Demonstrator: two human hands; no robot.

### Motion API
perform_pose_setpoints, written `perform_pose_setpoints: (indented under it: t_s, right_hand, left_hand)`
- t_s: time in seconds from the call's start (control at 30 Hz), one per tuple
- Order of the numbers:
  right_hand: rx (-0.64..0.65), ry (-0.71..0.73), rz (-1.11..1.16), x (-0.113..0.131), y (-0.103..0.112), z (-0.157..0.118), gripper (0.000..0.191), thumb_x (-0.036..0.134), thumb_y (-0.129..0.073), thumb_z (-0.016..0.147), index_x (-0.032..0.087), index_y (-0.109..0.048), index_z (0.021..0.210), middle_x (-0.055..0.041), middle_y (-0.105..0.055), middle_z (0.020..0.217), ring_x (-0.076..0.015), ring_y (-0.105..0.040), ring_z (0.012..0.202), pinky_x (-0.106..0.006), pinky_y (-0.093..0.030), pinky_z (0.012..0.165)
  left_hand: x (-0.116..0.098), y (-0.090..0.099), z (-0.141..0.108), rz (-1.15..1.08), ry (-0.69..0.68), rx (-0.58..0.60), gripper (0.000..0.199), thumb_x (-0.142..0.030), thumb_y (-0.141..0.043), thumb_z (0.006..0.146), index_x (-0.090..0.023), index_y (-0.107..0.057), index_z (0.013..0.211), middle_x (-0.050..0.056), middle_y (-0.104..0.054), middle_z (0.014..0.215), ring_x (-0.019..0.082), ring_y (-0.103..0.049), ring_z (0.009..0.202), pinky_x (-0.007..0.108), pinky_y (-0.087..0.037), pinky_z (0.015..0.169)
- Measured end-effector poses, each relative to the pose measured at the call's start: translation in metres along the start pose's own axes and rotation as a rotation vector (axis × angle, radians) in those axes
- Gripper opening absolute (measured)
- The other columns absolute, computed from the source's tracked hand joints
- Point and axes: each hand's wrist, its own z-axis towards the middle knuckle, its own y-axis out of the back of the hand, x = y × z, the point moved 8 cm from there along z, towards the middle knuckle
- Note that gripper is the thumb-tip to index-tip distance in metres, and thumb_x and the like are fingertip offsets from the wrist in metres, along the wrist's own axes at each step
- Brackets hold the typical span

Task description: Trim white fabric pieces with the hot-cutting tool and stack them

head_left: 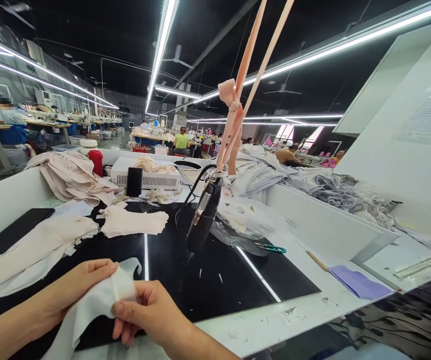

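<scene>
A white piece of fabric (87,306) hangs between my two hands above the black glossy panel (230,290). My left hand (91,277) pinches its upper left part, thumb on top. On the other side, my right hand (145,307) grips the fabric between thumb and fingers. Beyond my hands lies a stack of cream cut fabric pieces (134,221), and a longer cream fabric pile (38,245) spreads at the left. A black corded handheld tool (203,215) hangs from a knotted peach strap (234,107) over the panel.
Teal-handled snips (271,248) lie beside a clear plastic bag (243,217). A purple cloth (360,281) sits at the right edge. Behind are a white vented box (145,175), a phone (134,181) and beige fabric (72,175). Low white walls (328,230) border the table; people work farther back.
</scene>
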Motion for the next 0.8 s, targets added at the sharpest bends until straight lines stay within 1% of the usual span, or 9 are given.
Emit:
perform_pose_setpoints:
  t_s: [0.13, 0.23, 0.37, 0.43, 0.5, 0.6, 0.67, 0.73, 0.8]
  right_hand:
    - [-0.023, -0.014, 0.01, -0.009, 0.005, -0.002, 0.074, 0.08, -0.098, 0.052, 0.018, -0.064, 0.075, 0.0037, -0.071, 0.062, -0.006, -0.056, 0.045, -0.021, -0.035, 0.047]
    - [0.02, -0.037, 0.009, -0.016, 0.005, -0.005, 0.075, 0.079, -0.1, 0.048, 0.018, -0.065, 0.073, 0.0029, -0.071, 0.063, -0.0073, -0.057, 0.047, -0.023, -0.04, 0.052]
    - [0.111, -0.01, 0.072, -0.016, -0.002, -0.01, 0.07, 0.071, -0.106, 0.048, 0.016, -0.075, 0.079, 0.0003, -0.074, 0.076, -0.0115, -0.064, 0.068, -0.028, -0.05, 0.076]
    - [0.098, 0.079, 0.168, -0.008, -0.002, -0.011, 0.073, 0.066, -0.109, 0.047, 0.017, -0.081, 0.094, 0.0, -0.074, 0.085, -0.0129, -0.065, 0.079, -0.029, -0.049, 0.085]
    - [0.024, 0.158, 0.244, 0.001, 0.004, -0.011, 0.08, 0.067, -0.109, 0.047, 0.019, -0.083, 0.105, -0.0003, -0.073, 0.091, -0.0141, -0.065, 0.084, -0.029, -0.048, 0.088]
    - [-0.135, 0.196, 0.237, 0.007, 0.023, -0.012, 0.077, 0.071, -0.107, 0.05, 0.018, -0.082, 0.1, 0.0016, -0.068, 0.082, -0.0113, -0.059, 0.076, -0.026, -0.045, 0.077]
    - [-0.206, 0.197, 0.179, 0.01, 0.037, -0.013, 0.071, 0.07, -0.105, 0.053, 0.017, -0.081, 0.094, 0.0052, -0.06, 0.07, -0.008, -0.049, 0.065, -0.024, -0.038, 0.065]
    - [-0.245, 0.199, 0.104, 0.013, 0.05, -0.013, 0.068, 0.071, -0.103, 0.057, 0.017, -0.081, 0.092, 0.0079, -0.053, 0.062, -0.0068, -0.041, 0.059, -0.024, -0.031, 0.058]
    - [-0.286, 0.207, 0.002, 0.016, 0.062, -0.011, 0.063, 0.07, -0.099, 0.062, 0.017, -0.08, 0.092, 0.0088, -0.051, 0.057, -0.0068, -0.039, 0.055, -0.024, -0.03, 0.055]
  left_hand:
    - [0.001, 0.012, 0.005, 0.01, -0.046, -0.114, 0.071, -0.083, -0.095, 0.061, -0.021, -0.061, 0.071, -0.003, -0.06, 0.062, 0.014, -0.052, 0.054, 0.024, -0.041, 0.055]
    - [-0.004, 0.008, 0.004, 0.034, -0.092, -0.112, 0.079, -0.091, -0.092, 0.058, -0.02, -0.058, 0.071, -0.003, -0.057, 0.063, 0.012, -0.045, 0.056, 0.023, -0.035, 0.055]
    - [-0.012, -0.007, -0.005, 0.138, -0.134, -0.018, 0.08, -0.095, -0.086, 0.065, -0.019, -0.059, 0.073, -0.003, -0.053, 0.066, 0.012, -0.04, 0.062, 0.022, -0.031, 0.056]
    - [-0.013, -0.016, -0.01, 0.217, -0.146, 0.061, 0.079, -0.096, -0.081, 0.071, -0.019, -0.061, 0.075, -0.004, -0.052, 0.068, 0.013, -0.038, 0.064, 0.022, -0.03, 0.057]
    - [-0.013, -0.024, -0.015, 0.294, -0.164, 0.136, 0.079, -0.096, -0.075, 0.077, -0.018, -0.065, 0.078, -0.003, -0.052, 0.071, 0.013, -0.036, 0.066, 0.023, -0.029, 0.059]
    - [-0.005, -0.029, -0.021, 0.354, -0.142, 0.23, 0.076, -0.095, -0.071, 0.082, -0.019, -0.07, 0.088, -0.002, -0.055, 0.077, 0.013, -0.037, 0.068, 0.023, -0.029, 0.061]
    - [0.005, -0.025, -0.024, 0.376, -0.083, 0.282, 0.074, -0.092, -0.071, 0.084, -0.019, -0.071, 0.096, -0.002, -0.055, 0.078, 0.014, -0.037, 0.069, 0.023, -0.028, 0.061]
    - [0.015, -0.016, -0.025, 0.425, -0.028, 0.307, 0.071, -0.09, -0.071, 0.085, -0.019, -0.07, 0.097, -0.003, -0.053, 0.077, 0.014, -0.037, 0.069, 0.024, -0.026, 0.062]
    - [0.02, -0.002, -0.022, 0.526, 0.0, 0.283, 0.064, -0.083, -0.07, 0.087, -0.02, -0.069, 0.094, -0.003, -0.051, 0.076, 0.014, -0.037, 0.068, 0.025, -0.024, 0.062]
